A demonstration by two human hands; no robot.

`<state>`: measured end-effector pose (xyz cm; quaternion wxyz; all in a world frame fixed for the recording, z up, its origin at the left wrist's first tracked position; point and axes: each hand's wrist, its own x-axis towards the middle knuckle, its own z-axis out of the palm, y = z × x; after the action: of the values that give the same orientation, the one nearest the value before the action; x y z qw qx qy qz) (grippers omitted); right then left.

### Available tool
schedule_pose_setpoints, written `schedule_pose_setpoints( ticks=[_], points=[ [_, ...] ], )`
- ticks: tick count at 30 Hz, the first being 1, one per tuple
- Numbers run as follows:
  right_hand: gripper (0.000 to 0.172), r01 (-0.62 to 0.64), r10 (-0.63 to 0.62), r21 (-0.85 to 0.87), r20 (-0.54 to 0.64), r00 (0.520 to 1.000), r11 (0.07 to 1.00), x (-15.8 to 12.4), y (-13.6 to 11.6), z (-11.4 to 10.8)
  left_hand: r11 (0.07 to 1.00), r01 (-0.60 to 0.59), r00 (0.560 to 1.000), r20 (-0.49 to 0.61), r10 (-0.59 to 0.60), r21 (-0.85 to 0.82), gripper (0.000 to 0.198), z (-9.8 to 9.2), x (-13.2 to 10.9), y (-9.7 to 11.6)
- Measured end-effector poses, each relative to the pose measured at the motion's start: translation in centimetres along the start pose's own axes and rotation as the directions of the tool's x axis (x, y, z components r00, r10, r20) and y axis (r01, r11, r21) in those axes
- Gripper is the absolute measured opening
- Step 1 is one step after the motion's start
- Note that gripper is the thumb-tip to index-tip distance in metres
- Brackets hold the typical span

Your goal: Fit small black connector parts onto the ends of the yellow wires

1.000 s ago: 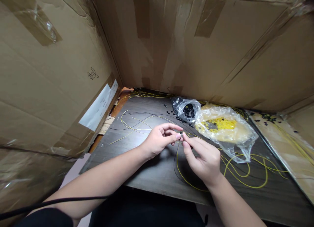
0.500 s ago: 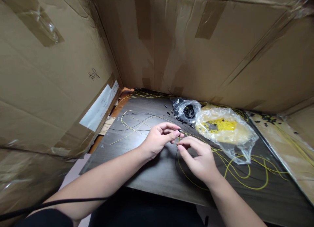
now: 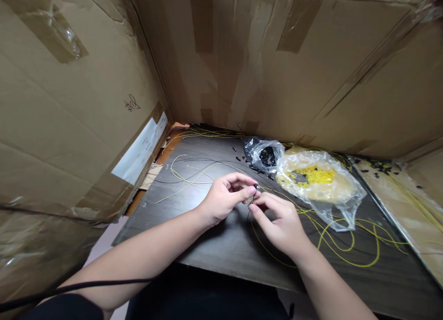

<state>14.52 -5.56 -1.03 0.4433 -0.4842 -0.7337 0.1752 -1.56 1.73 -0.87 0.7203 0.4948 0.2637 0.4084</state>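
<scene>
Over a dark wooden table, my left hand pinches a small black part between thumb and forefinger. My right hand meets it from the right, fingers pinched on a thin yellow wire just below that part. The wire loops down across the table towards me. Both hands touch at the fingertips.
A clear bag of small black parts and a larger clear bag of yellow parts lie behind the hands. Loose yellow and black wires spread over the table. Cardboard boxes wall in the left, back and right sides.
My right hand has slid slightly left and down along the wire, closer to the left fingertips. The left hand has stayed in place.
</scene>
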Motion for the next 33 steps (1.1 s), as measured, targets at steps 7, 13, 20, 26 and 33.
schedule_pose_setpoints(
  ticks=[7,13,20,26,33],
  points=[
    [0.018,0.108,-0.144,-0.118,-0.361,0.921,0.987,-0.4,-0.4,-0.7,0.968,-0.132,0.991,0.015,0.132,0.211,0.031,0.1,-0.7,0.1],
    [0.024,0.185,-0.248,-0.206,-0.340,0.907,0.961,-0.6,-0.8,-0.8,0.854,-0.296,0.951,0.049,0.305,0.428,0.021,0.2,-1.1,-0.1],
    [0.017,0.154,-0.209,-0.185,-0.332,0.920,0.971,-0.5,-1.3,-0.8,0.712,-0.463,0.878,0.165,0.449,0.528,0.013,0.3,-1.4,0.3],
    [0.020,0.144,-0.195,-0.171,-0.333,0.923,0.975,-0.5,-1.3,-0.9,0.584,-0.600,0.789,0.283,0.546,0.546,0.017,0.1,-1.6,0.4],
    [0.020,0.152,-0.195,-0.149,-0.333,0.923,0.977,-0.6,-1.5,-0.9,0.524,-0.661,0.736,0.329,0.591,0.536,0.028,0.2,-1.8,0.2]
  ],
)
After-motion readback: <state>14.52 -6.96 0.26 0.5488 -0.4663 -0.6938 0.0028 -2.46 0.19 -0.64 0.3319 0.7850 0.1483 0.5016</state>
